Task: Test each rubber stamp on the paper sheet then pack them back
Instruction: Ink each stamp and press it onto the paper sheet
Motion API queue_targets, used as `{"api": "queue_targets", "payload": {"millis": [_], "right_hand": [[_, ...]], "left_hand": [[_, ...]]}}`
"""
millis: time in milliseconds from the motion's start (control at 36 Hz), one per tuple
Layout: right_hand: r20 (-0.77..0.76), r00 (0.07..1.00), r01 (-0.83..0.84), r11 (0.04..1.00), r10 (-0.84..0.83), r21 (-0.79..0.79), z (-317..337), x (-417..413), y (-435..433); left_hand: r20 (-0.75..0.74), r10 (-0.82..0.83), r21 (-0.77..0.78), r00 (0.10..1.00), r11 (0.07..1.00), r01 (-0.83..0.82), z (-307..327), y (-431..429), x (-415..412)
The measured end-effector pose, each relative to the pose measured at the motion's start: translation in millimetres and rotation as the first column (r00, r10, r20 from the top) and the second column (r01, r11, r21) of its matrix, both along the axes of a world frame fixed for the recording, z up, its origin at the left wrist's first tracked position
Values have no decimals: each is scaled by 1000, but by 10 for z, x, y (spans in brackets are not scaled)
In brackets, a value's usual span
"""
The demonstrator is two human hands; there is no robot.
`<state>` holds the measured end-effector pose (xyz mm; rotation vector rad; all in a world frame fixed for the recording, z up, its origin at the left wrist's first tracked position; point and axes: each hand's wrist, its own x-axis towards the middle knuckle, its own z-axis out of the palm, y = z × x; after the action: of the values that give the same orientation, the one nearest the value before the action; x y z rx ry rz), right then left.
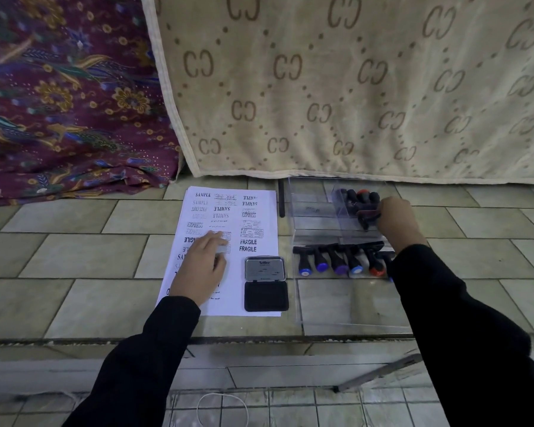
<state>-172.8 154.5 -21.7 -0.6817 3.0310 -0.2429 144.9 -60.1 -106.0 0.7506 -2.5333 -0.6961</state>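
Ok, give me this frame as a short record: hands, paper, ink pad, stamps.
left hand: flat on the paper sheet, holding nothing
right hand: grips a dark stamp in the clear box
paper sheet: covered in test impressions
ink pad: open, on the sheet's near right corner
row of stamps: lying along the box's near side

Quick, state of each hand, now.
Left hand: open, pressing on the paper sheet.
Right hand: gripping a rubber stamp in the clear box.

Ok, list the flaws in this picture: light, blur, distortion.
Head view: dim, flat light; the wide lens bows the floor tiles; the left hand on the paper looks soft, as does the right hand gripping a stamp in the clear box.
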Motion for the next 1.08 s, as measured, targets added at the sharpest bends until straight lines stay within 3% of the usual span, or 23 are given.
{"api": "queue_targets", "payload": {"millis": [306, 472, 583, 694, 750, 833, 972, 1083], "right_hand": [[-61, 992, -94, 970, 110, 223, -8, -83, 14], [-3, 992, -120, 968, 124, 222, 97, -38, 37], [17, 997, -78, 995, 77, 56, 222, 17, 64], [-24, 996, -85, 966, 81, -245, 348, 78, 107], [-7, 996, -86, 892, 93, -444, 417, 182, 111], [103, 976, -60, 697, 190, -714, 525, 485, 70], [211, 837, -126, 552, 505, -824, 465, 1127, -2], [250, 739, -198, 557, 625, -807, 240, 1573, -59]], "left_hand": [[2, 8, 12, 1000, 1000, -8, 21, 23, 4], [-11, 5, 24, 1000, 1000, -5, 38, 34, 7], [-12, 4, 26, 1000, 1000, -4, 33, 30, 12], [-6, 3, 18, 1000, 1000, -3, 34, 16, 3], [-7, -3, 14, 1000, 1000, 3, 40, 13, 6], [-15, -11, 13, 1000, 1000, 12, 49, 26, 11], [-21, -7, 24, 1000, 1000, 8, 61, 42, 14], [-26, -6, 41, 1000, 999, 7, 66, 41, 17]]}}
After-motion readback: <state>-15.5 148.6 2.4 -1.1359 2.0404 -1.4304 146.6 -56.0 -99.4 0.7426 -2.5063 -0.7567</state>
